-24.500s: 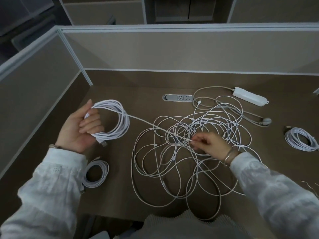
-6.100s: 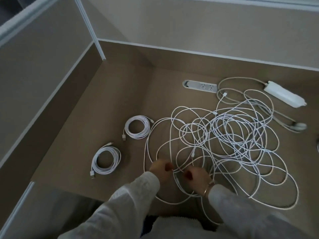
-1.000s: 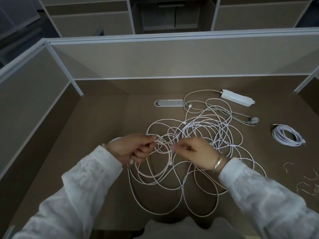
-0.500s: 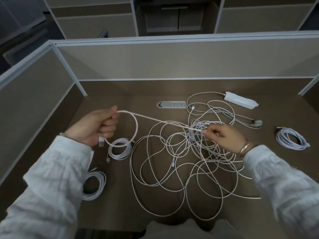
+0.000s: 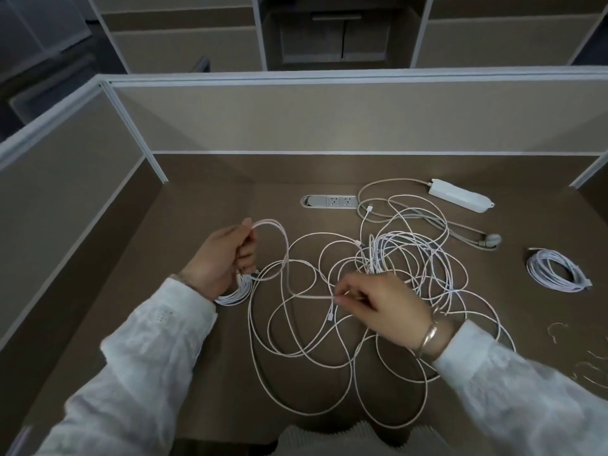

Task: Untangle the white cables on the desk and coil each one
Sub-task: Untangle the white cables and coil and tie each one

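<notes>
A tangle of white cables [image 5: 388, 291] sprawls over the middle of the brown desk [image 5: 204, 225]. My left hand [image 5: 223, 258] grips a loop of one white cable [image 5: 279, 232], raised at the left of the tangle. That cable runs down and right to my right hand [image 5: 371, 301], which pinches it between thumb and fingers just above the desk. A coiled cable [image 5: 235, 292] lies on the desk, partly hidden under my left wrist. Another coiled cable [image 5: 556, 271] rests at the far right.
A white power strip [image 5: 460, 195] with its grey cord and plug [image 5: 490, 241] lies at the back right. A desk socket panel [image 5: 329, 201] is set into the back middle. Thin wire ties [image 5: 579, 353] are scattered at the right edge. Partition walls close off the left and back.
My right hand has moved down and left along the cable, toward me. My left hand has shifted right and now holds a larger loop; it hides part of the coil on the desk.
</notes>
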`<act>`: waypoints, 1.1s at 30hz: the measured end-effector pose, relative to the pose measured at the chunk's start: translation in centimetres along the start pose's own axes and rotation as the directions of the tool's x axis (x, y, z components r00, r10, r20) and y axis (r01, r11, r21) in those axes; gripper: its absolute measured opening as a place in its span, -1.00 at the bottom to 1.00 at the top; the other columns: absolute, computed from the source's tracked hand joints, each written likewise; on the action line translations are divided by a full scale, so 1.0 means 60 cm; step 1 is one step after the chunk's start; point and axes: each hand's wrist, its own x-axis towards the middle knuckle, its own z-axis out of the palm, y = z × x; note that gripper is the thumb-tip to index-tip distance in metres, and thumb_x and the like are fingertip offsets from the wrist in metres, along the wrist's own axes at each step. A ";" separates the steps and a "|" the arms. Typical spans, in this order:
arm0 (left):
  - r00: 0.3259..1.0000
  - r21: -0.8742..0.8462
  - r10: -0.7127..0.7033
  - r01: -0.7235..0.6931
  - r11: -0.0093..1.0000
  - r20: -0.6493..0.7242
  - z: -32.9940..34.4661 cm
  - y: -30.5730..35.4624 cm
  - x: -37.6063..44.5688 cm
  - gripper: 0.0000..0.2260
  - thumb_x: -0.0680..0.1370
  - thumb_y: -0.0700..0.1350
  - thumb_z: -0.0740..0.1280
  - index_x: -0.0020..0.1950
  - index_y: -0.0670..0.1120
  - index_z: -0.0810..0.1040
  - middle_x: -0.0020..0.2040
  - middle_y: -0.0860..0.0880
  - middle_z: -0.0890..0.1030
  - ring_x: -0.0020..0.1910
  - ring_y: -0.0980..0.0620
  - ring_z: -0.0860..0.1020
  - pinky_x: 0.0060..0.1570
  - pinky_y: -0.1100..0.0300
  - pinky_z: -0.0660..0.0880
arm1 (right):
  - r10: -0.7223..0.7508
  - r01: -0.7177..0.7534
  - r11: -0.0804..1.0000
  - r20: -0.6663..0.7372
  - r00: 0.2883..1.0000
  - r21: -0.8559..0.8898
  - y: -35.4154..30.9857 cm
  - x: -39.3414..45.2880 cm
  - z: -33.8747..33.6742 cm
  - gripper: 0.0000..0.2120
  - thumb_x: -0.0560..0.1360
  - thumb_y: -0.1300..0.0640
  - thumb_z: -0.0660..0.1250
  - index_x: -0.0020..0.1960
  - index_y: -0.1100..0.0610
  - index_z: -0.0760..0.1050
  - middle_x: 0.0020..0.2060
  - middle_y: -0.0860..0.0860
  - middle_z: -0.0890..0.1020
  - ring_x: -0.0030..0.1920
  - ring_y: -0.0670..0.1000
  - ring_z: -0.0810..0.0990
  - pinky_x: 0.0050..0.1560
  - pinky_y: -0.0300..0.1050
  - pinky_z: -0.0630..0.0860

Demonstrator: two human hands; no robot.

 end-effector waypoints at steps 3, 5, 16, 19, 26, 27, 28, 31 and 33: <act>0.999 0.118 0.038 -0.034 0.992 -0.027 0.024 -0.014 -0.004 -0.70 0.65 -0.08 0.18 -0.26 -0.17 0.42 -0.49 -0.05 0.40 -0.59 0.04 0.38 -0.53 0.28 0.39 | -0.073 0.074 0.996 -0.031 0.997 0.056 -0.038 0.013 0.000 -0.70 0.49 -0.18 0.14 -0.09 -0.01 0.52 -0.46 -0.26 0.43 -0.42 -0.22 0.39 -0.31 -0.24 0.37; 0.999 0.172 0.031 -0.033 0.985 0.012 0.044 -0.020 -0.012 -0.69 0.64 -0.09 0.19 -0.24 -0.21 0.45 -0.46 -0.12 0.52 -0.56 -0.01 0.50 -0.50 0.23 0.49 | -0.083 0.091 0.991 -0.087 0.993 0.096 -0.050 0.023 -0.001 -0.71 0.50 -0.17 0.14 -0.08 0.01 0.52 -0.42 -0.21 0.46 -0.39 -0.17 0.42 -0.30 -0.20 0.41; 0.826 0.030 -0.305 0.331 0.943 0.474 0.098 -0.018 -0.045 -0.76 0.54 -0.04 0.14 -0.27 -0.12 0.40 -0.61 0.07 0.17 -0.70 0.20 0.11 -0.66 0.40 0.04 | 0.108 -0.034 0.969 -0.295 0.949 0.246 -0.034 0.051 -0.016 -0.90 0.53 0.08 0.33 -0.16 0.04 0.54 -0.50 -0.13 0.50 -0.45 -0.11 0.47 -0.34 -0.22 0.40; 0.761 0.052 -0.395 0.432 0.900 0.514 0.096 -0.017 -0.041 -0.62 0.57 0.07 0.11 -0.38 -0.07 0.39 -0.54 0.09 0.09 -0.65 0.19 0.04 -0.67 0.36 0.01 | 0.155 -0.074 0.968 -0.338 0.928 0.239 -0.020 0.052 -0.015 -0.85 0.48 0.03 0.40 -0.20 0.07 0.51 -0.52 -0.06 0.52 -0.47 -0.11 0.44 -0.37 -0.30 0.34; 0.790 0.115 -0.425 0.420 0.900 0.441 0.054 0.006 -0.043 -0.67 0.56 0.04 0.17 -0.40 0.00 0.27 -0.51 0.10 0.09 -0.54 0.13 -0.05 -0.63 0.32 -0.05 | 0.153 -0.122 0.959 -0.102 0.983 0.257 0.060 0.036 -0.016 -0.75 0.45 -0.06 0.39 -0.31 0.06 0.50 -0.48 -0.06 0.50 -0.44 -0.09 0.42 -0.32 -0.11 0.37; 0.820 0.095 -0.405 0.403 0.910 0.404 0.043 0.014 -0.041 -0.67 0.54 0.03 0.18 -0.40 0.00 0.27 -0.53 0.11 0.12 -0.54 0.13 -0.05 -0.64 0.32 -0.05 | 0.165 -0.143 0.963 -0.079 0.983 0.228 0.079 0.033 -0.015 -0.78 0.44 -0.04 0.41 -0.32 0.00 0.48 -0.46 -0.08 0.49 -0.41 -0.09 0.43 -0.29 -0.10 0.39; 0.849 0.069 -0.380 0.383 0.921 0.368 0.029 0.023 -0.040 -0.67 0.53 0.03 0.19 -0.42 -0.01 0.27 -0.54 0.11 0.13 -0.54 0.13 -0.06 -0.66 0.33 -0.03 | 0.180 -0.164 0.967 -0.069 0.981 0.197 0.099 0.030 -0.014 -0.78 0.44 -0.03 0.43 -0.33 -0.05 0.46 -0.46 -0.10 0.49 -0.39 -0.09 0.43 -0.26 -0.09 0.39; 0.915 -0.006 -0.285 0.299 0.954 0.285 -0.012 0.054 -0.041 -0.68 0.47 0.03 0.26 -0.44 -0.01 0.28 -0.52 0.10 0.09 -0.54 0.13 -0.06 -0.70 0.36 0.01 | 0.227 -0.207 0.960 -0.089 0.970 0.190 0.150 0.017 -0.014 -0.76 0.44 0.03 0.44 -0.34 -0.07 0.43 -0.46 -0.11 0.48 -0.39 -0.08 0.45 -0.23 -0.05 0.44; 0.951 -0.044 -0.220 0.234 0.971 0.217 -0.037 0.072 -0.042 -0.66 0.50 0.01 0.22 -0.46 -0.01 0.27 -0.45 0.08 0.01 -0.53 0.14 -0.06 -0.71 0.35 0.03 | 0.244 -0.221 0.956 -0.102 0.964 0.195 0.173 0.011 -0.018 -0.78 0.44 0.03 0.43 -0.33 -0.04 0.45 -0.44 -0.09 0.50 -0.38 -0.06 0.46 -0.22 -0.02 0.46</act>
